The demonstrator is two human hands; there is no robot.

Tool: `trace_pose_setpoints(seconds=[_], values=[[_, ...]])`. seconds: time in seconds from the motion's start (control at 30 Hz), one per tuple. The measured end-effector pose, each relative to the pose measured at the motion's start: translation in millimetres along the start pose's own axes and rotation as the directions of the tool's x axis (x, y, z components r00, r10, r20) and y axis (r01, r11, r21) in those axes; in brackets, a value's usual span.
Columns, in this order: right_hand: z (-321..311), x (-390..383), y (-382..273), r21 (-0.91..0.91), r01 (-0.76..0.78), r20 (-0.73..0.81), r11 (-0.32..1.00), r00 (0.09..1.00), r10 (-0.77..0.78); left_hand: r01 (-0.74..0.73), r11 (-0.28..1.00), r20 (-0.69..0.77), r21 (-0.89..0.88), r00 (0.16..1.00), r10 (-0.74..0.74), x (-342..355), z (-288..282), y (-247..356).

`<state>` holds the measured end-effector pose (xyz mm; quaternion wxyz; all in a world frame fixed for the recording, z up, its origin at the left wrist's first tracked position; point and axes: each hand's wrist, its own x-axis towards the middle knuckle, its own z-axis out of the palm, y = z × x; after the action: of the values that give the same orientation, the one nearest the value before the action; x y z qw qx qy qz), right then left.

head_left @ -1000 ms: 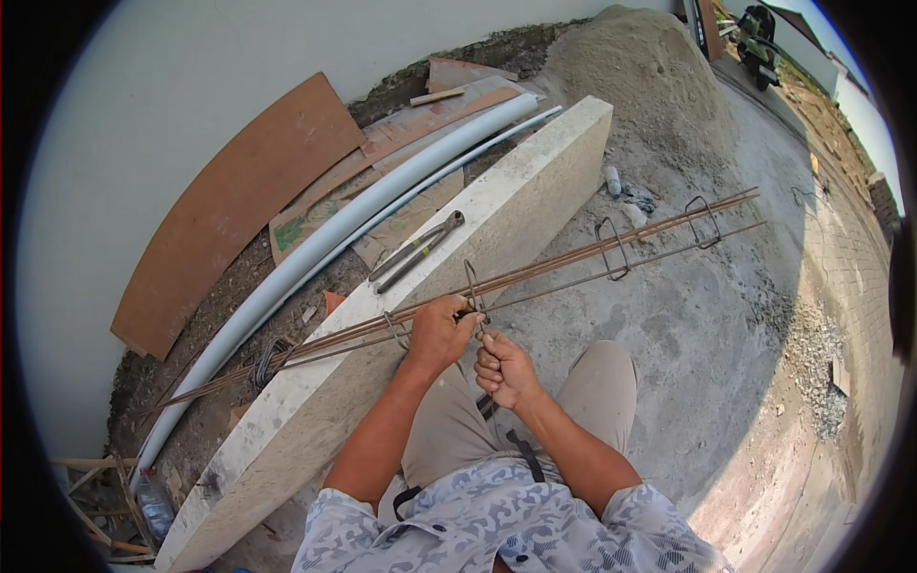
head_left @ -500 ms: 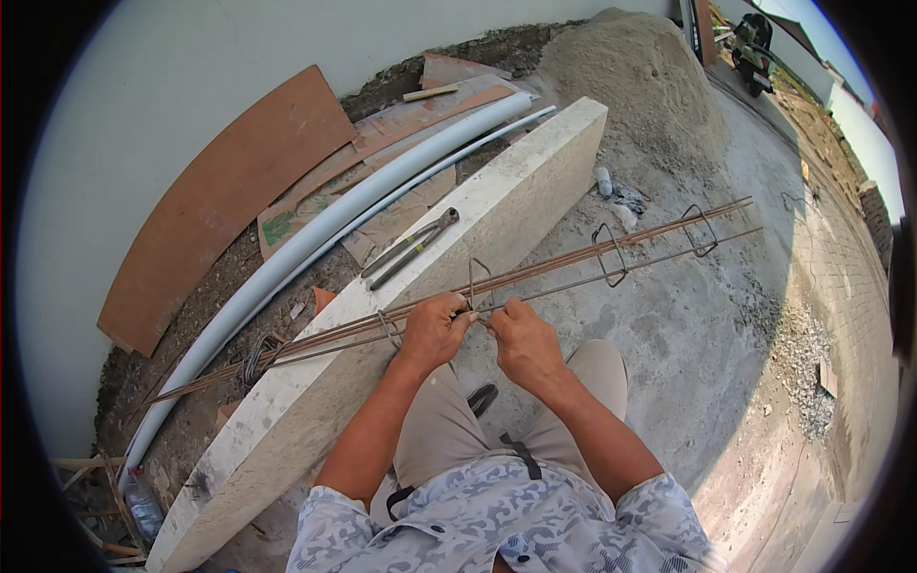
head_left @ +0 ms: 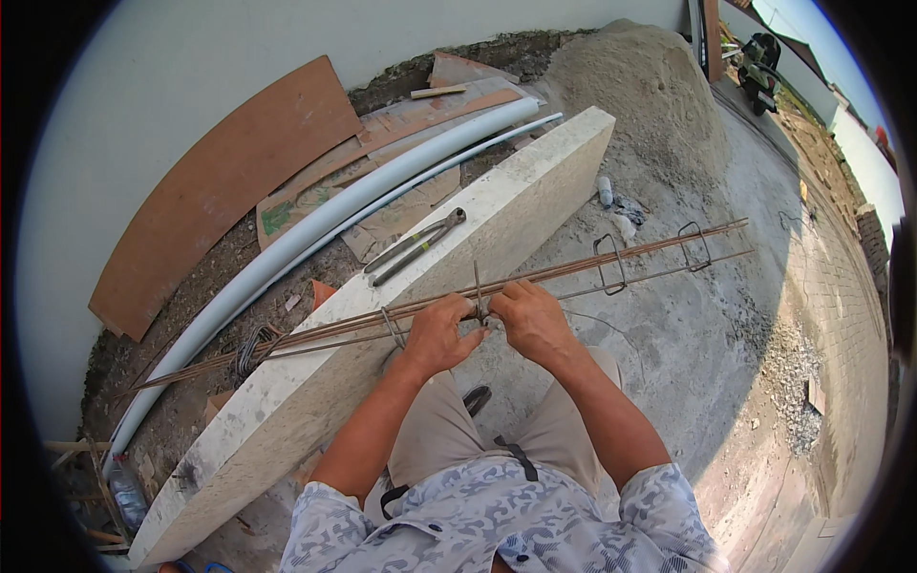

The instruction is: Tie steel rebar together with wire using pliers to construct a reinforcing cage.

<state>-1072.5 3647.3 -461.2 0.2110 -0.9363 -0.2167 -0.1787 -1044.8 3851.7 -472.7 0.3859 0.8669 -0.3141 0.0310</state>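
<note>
My left hand [head_left: 441, 336] and my right hand [head_left: 535, 327] are closed, fingertips almost meeting at a bent steel stirrup [head_left: 478, 277] on a bundle of thin rusty rebar [head_left: 564, 271]. Between them they pinch a thin tie wire; its end at the fingertips is mostly hidden. A strand of wire [head_left: 608, 327] curves out past my right hand. Two more stirrups, a nearer one [head_left: 608, 265] and a farther one [head_left: 694, 245], hang on the bars to the right, another [head_left: 393, 328] left of my left hand. End-cutting pincers [head_left: 416, 250] lie on the pale wall block beyond.
The bars rest across a long pale block [head_left: 535, 181]. A wire coil [head_left: 253, 351] hangs around their left part. Behind lie a white pipe [head_left: 315, 239] and a brown board [head_left: 229, 191]. A sand heap [head_left: 640, 86] rises at the back; gravel [head_left: 798, 382] lies right.
My right hand has shifted slightly up and over the bars, and my fingertips are closer around the stirrup. A loose wire strand now shows to the right. The stirrup has turned more edge-on.
</note>
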Motion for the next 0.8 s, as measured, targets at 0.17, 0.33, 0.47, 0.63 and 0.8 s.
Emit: trace_pose_setpoints(seconds=[0.17, 0.33, 0.47, 0.63, 0.8], values=[[7, 4, 5, 0.079, -0.069, -0.050, 0.994, 0.996, 0.073, -0.013, 0.998, -0.091, 0.061, 0.996, 0.018, 1, 13, -10], [11, 12, 16, 0.093, -0.011, -0.129, 0.996, 0.991, 0.023, -0.007, 1.000, -0.095, 0.001, 0.995, 0.007, 2, 14, -10], [15, 11, 15, -0.017, 0.032, -0.138, 0.999, 0.990, -0.034, -0.001, 0.999, -0.113, -0.034, 0.994, -0.003, 1, 17, -10], [26, -6, 4, -0.039, -0.013, -0.082, 0.999, 0.997, 0.010, -0.003, 0.999, -0.130, -0.038, 0.991, -0.002, -1, 19, -11], [19, -2, -3, -0.024, -0.223, 0.191, 0.974, 0.956, 0.224, -0.013, 0.999, -0.132, -0.049, 0.991, 0.007, -2, 21, -13]])
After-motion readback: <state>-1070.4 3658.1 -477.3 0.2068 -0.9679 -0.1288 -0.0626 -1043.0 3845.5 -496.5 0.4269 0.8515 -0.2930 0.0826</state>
